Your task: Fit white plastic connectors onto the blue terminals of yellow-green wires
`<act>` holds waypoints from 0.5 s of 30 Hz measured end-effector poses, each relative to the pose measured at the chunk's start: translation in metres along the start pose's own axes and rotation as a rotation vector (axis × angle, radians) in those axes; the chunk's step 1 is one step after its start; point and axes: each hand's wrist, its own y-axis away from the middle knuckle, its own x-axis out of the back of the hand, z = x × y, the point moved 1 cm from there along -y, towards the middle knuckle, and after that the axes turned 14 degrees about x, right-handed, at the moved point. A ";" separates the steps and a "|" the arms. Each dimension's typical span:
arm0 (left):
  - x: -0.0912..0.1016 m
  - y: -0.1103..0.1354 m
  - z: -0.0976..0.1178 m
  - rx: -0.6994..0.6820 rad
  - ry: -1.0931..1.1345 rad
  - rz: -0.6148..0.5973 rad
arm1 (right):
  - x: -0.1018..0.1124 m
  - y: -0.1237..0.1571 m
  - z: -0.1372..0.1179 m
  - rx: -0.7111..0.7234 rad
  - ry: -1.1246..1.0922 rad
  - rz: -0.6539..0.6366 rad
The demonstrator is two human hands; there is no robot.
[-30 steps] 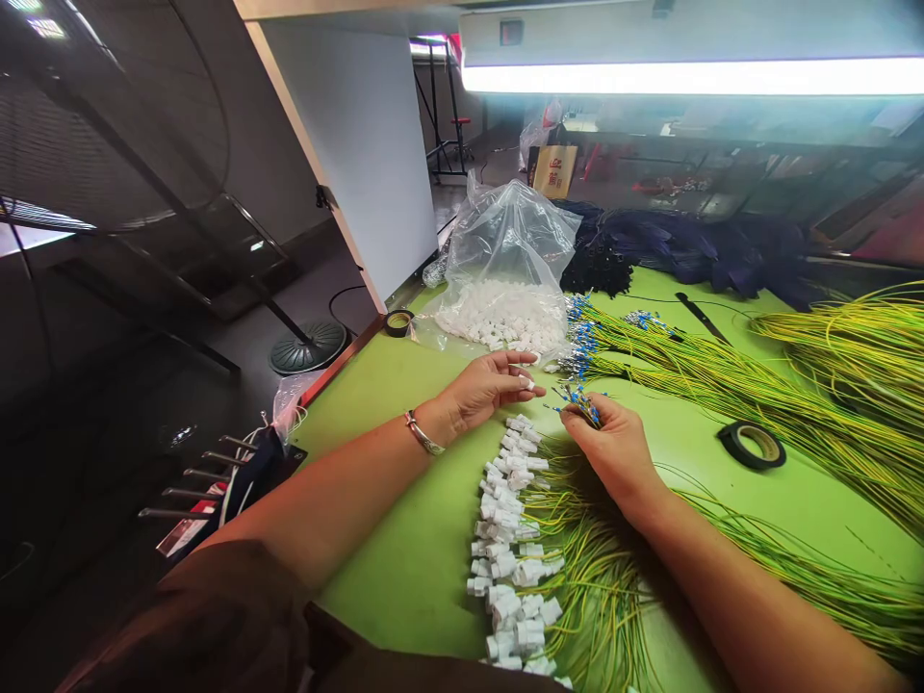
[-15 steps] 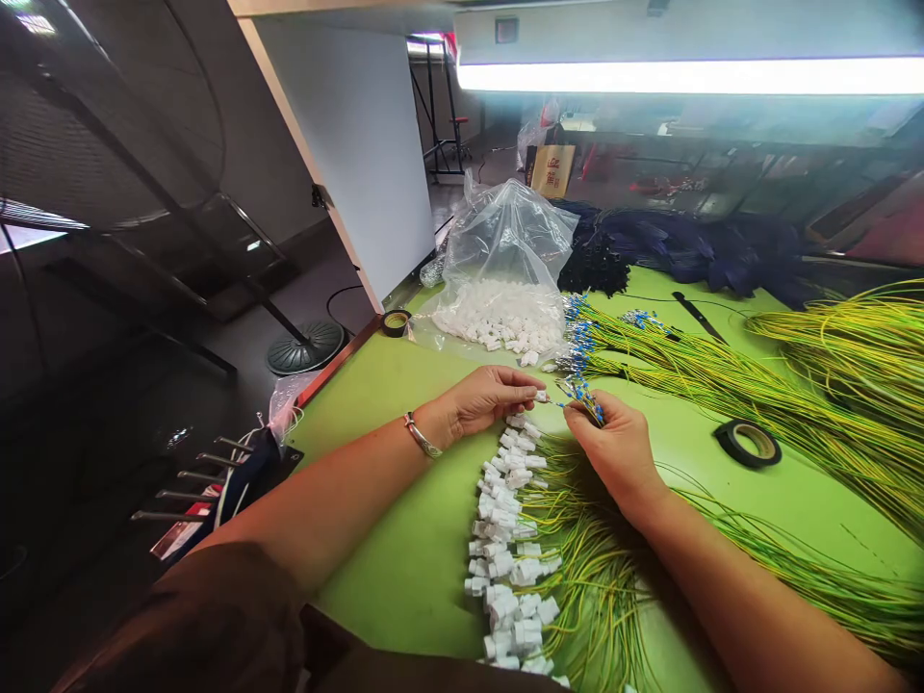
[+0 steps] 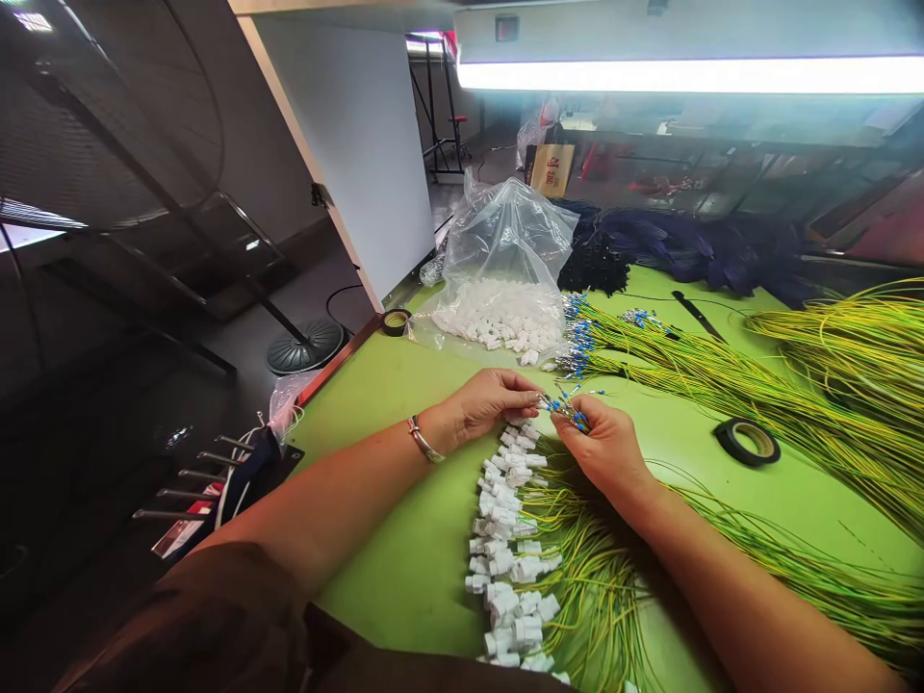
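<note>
My left hand (image 3: pixel 492 404) pinches a small white connector housing, mostly covered by the thumb and fingers. Close against it on the right, my right hand (image 3: pixel 603 438) is closed around a small bunch of wires with blue-sleeved metal terminals (image 3: pixel 567 409) sticking out toward the left. The fingertips of both hands nearly meet, and whether a terminal sits inside the housing is hidden. Below the hands runs a long row of white connector housings (image 3: pixel 514 500) on yellow-green wires (image 3: pixel 596 568).
Loose white housings fill a clear plastic bag (image 3: pixel 505 260) behind my hands. Bundled yellow-green wires (image 3: pixel 693 371) with blue terminals lie at right. Black tape rolls (image 3: pixel 748 443) and a dark strip (image 3: pixel 699 316) rest on the green tabletop (image 3: pixel 404 539). Dark wires (image 3: pixel 693 245) lie at the back.
My right hand has moved left with its bunch of terminal wires, closing the gap to the housing in my left hand. The left hand has barely moved.
</note>
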 end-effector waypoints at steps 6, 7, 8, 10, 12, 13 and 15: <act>-0.005 0.001 -0.003 -0.037 -0.016 0.032 | 0.001 -0.002 -0.001 0.000 0.012 -0.036; -0.006 0.001 -0.004 -0.041 -0.014 0.041 | 0.001 -0.002 -0.002 0.003 0.024 -0.041; -0.007 0.002 -0.005 -0.044 -0.013 0.047 | 0.000 -0.001 -0.002 0.004 0.035 -0.045; -0.009 0.002 -0.006 -0.047 -0.018 0.056 | -0.001 -0.001 -0.002 0.004 0.043 -0.057; -0.010 0.002 -0.006 -0.059 -0.039 0.058 | -0.002 -0.001 -0.002 -0.002 0.030 -0.062; -0.009 0.002 -0.006 -0.069 -0.060 0.058 | -0.002 -0.002 -0.002 -0.010 0.016 -0.057; -0.007 0.002 -0.003 -0.081 -0.139 0.050 | -0.001 -0.004 -0.002 -0.032 -0.025 -0.041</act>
